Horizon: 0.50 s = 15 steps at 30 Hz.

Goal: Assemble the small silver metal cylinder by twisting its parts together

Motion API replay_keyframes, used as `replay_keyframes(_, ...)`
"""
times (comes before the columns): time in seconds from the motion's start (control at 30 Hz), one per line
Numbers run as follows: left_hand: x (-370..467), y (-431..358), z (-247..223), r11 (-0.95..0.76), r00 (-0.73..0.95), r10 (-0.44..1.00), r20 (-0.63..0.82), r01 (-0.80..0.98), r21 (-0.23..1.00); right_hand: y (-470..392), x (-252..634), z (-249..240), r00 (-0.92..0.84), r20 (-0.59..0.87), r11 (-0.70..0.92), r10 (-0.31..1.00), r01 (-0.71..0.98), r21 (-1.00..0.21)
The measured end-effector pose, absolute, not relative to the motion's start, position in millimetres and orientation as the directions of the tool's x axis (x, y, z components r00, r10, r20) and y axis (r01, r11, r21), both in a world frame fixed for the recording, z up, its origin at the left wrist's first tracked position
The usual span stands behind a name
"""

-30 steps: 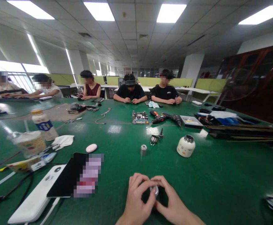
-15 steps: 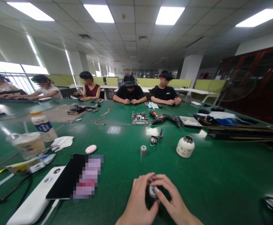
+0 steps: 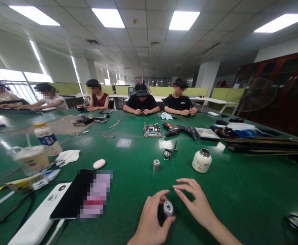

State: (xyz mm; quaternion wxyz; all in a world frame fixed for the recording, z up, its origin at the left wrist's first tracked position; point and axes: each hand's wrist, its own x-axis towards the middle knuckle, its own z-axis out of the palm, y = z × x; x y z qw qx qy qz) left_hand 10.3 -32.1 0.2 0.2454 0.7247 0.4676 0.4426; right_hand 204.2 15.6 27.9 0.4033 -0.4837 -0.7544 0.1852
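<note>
My left hand (image 3: 154,216) is wrapped round a small silver metal cylinder (image 3: 168,208), thumb on its near side and fingers on its far side. The cylinder's round end, with a dark centre and small holes, faces up. To the right, my right hand (image 3: 196,200) is raised off the cylinder with fingers apart and nothing in them. Beyond the hands a similar silver cylinder (image 3: 156,165) stands upright on the green table (image 3: 128,190). Behind it lie a metal cup-like part with a ring (image 3: 167,153) and a dark pointed part (image 3: 174,147).
A white jar (image 3: 202,161) stands to the right. Left are a phone (image 3: 69,197), a white power bank (image 3: 41,216), a pink oval object (image 3: 99,164), a drink cup (image 3: 31,160) and a bottle (image 3: 47,139). A circuit board (image 3: 152,130) and power drills (image 3: 187,131) lie farther back. Several people sit opposite.
My right hand has moved off the cylinder, up and to the right, and its fingers have spread. My left hand stays round the cylinder, whose top now shows more fully.
</note>
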Motion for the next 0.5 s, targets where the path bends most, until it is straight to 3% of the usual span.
replay_keyframes(0.2,12,-29,-4,-0.408,0.163,0.913,0.375,0.434,0.803,31,220,2,-0.281,0.312,0.418,0.907,0.681,-0.601)
replay_keyframes(0.37,13,-28,-5,-0.405,0.168,0.914,0.369,0.389,0.827,31,220,0,-0.298,0.311,0.430,0.902,0.676,-0.599)
replay_keyframes(0.5,14,-28,-3,-0.378,0.146,0.926,0.348,0.393,0.839,30,216,6,-0.263,0.277,0.382,0.924,0.610,-0.694)
